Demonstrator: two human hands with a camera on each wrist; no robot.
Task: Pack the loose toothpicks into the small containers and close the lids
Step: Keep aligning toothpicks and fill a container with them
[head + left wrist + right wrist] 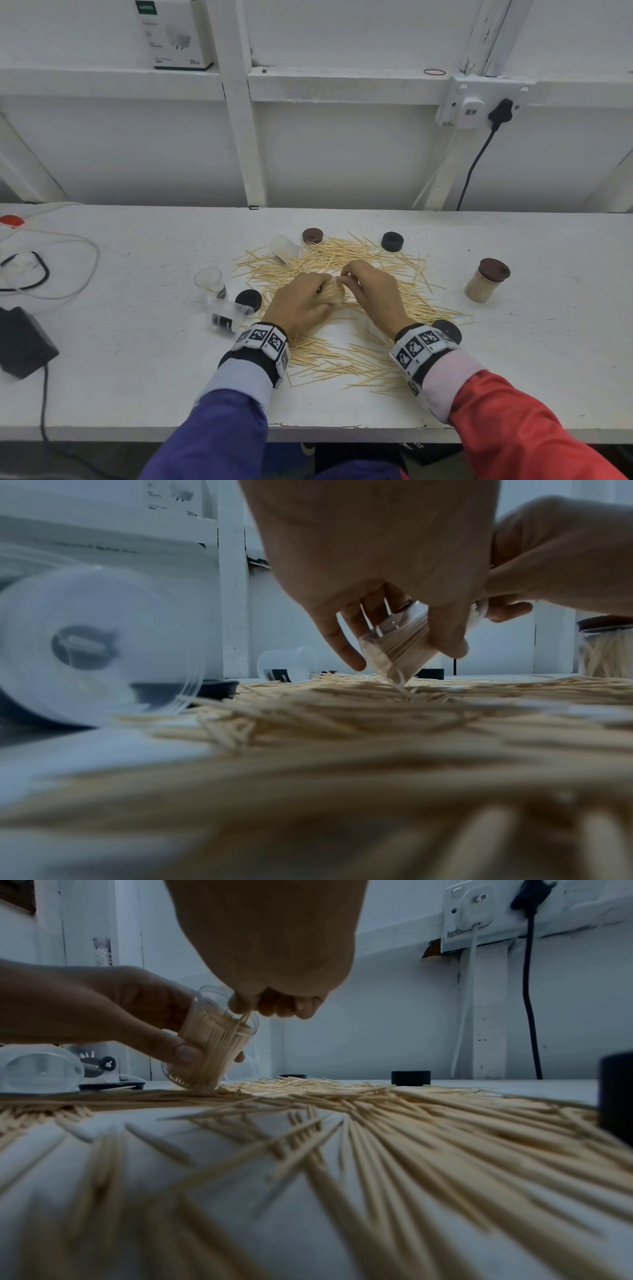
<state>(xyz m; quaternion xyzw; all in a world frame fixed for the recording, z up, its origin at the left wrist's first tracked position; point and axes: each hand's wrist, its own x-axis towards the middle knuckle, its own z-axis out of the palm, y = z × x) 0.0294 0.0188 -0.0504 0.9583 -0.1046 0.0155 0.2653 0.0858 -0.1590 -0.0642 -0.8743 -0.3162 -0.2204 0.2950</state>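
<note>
My left hand [318, 291] grips a clear small container [334, 291] packed with toothpicks. It is tilted, with its base edge on the pile, as the left wrist view shows at the container [397, 645]. My right hand [349, 279] has curled fingers at the container's mouth [236, 1015] and pinches a few toothpicks there. Loose toothpicks [342, 359] lie spread around both hands. A filled jar [486, 281] with a brown lid stands at the right.
Empty clear containers: one upright [209, 281], two lying [229, 317] [284, 248]. Loose lids: brown [312, 235], black [392, 241], [249, 299], [447, 330]. A black adapter [24, 342] and cables [68, 267] sit at the left. The wall is close behind.
</note>
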